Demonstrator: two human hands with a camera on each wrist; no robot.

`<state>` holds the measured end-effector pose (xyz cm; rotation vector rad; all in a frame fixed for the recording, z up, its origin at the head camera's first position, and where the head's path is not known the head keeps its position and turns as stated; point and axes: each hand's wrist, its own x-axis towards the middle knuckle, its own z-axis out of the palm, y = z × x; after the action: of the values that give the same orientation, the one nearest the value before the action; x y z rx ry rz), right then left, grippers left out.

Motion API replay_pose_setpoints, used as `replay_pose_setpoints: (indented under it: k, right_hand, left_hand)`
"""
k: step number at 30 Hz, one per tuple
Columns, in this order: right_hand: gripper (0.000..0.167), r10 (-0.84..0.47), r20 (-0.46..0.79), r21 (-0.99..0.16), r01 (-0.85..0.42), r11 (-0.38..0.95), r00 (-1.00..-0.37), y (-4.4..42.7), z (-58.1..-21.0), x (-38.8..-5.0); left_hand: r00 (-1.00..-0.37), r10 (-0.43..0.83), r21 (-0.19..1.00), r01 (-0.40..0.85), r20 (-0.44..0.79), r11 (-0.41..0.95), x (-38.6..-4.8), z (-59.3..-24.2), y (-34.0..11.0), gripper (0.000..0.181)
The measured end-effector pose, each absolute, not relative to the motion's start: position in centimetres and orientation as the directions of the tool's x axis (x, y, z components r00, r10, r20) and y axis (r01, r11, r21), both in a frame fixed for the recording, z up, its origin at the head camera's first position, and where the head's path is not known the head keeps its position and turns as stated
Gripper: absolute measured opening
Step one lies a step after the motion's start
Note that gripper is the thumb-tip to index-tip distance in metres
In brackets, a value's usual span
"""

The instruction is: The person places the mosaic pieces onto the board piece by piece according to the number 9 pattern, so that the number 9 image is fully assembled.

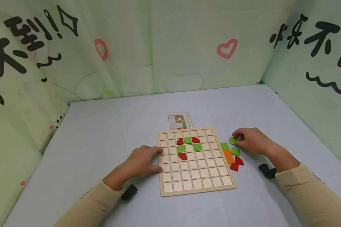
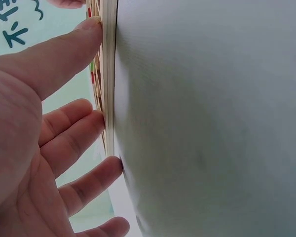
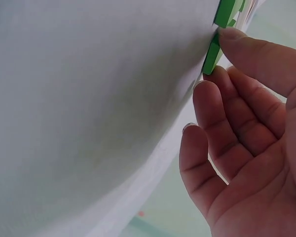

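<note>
A wooden grid board (image 1: 184,175) lies on the table with red quarter-round and green square tiles set in its upper cells. My left hand (image 1: 142,160) rests against the board's left edge, thumb and fingers spread and fairly straight; the left wrist view shows the thumb (image 2: 64,57) touching the rim. To the right of the board, my right hand (image 1: 254,142) pinches a green square tile (image 1: 232,140) at table level. In the right wrist view, that green tile (image 3: 213,54) sits between thumb and fingertips, and the other fingers are loosely bent.
Beside the board's right edge lie another green tile (image 1: 235,151), a green tile (image 1: 224,145) touching the board, orange squares (image 1: 228,156) and red quarter-round pieces (image 1: 234,166). A printed pattern card (image 1: 173,121) lies behind the board, partly covered by it. Printed curtains (image 1: 170,47) surround the table.
</note>
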<state>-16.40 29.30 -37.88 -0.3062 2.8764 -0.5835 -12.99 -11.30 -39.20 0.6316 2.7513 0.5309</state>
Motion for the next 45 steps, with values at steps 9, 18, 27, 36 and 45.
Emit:
replay_pose_setpoints:
  k: [9, 18, 27, 36, 45]
  right_hand:
    - [0.031, -0.25, -0.142, -0.391, -0.178, 0.903, -0.958, 29.1, -37.8, -16.5]
    - [0.034, -0.249, -0.123, -0.385, -0.185, 0.904, -0.961, 28.9, -37.7, -16.5]
    - [0.034, -0.283, -0.097, -0.415, -0.219, 0.883, -0.954, 27.9, -36.6, -16.2]
    - [0.033, -0.321, -0.076, -0.457, -0.253, 0.853, -0.944, 26.7, -35.8, -16.0]
    - [0.034, -0.379, -0.05, -0.48, -0.311, 0.82, -0.924, 25.4, -35.2, -15.9]
  left_hand:
    - [-0.87, 0.463, 0.407, 0.366, -0.171, 0.837, -12.9, -39.2, -11.3, 0.066]
    - [-0.869, 0.463, 0.409, 0.365, -0.172, 0.836, -12.9, -39.2, -11.3, 0.066]
    - [-0.872, 0.458, 0.405, 0.36, -0.174, 0.84, -12.9, -39.1, -11.3, 0.066]
    - [-0.874, 0.453, 0.404, 0.356, -0.175, 0.843, -12.9, -39.1, -11.2, 0.065]
    - [-0.872, 0.456, 0.403, 0.359, -0.176, 0.842, -12.9, -39.2, -11.2, 0.066]
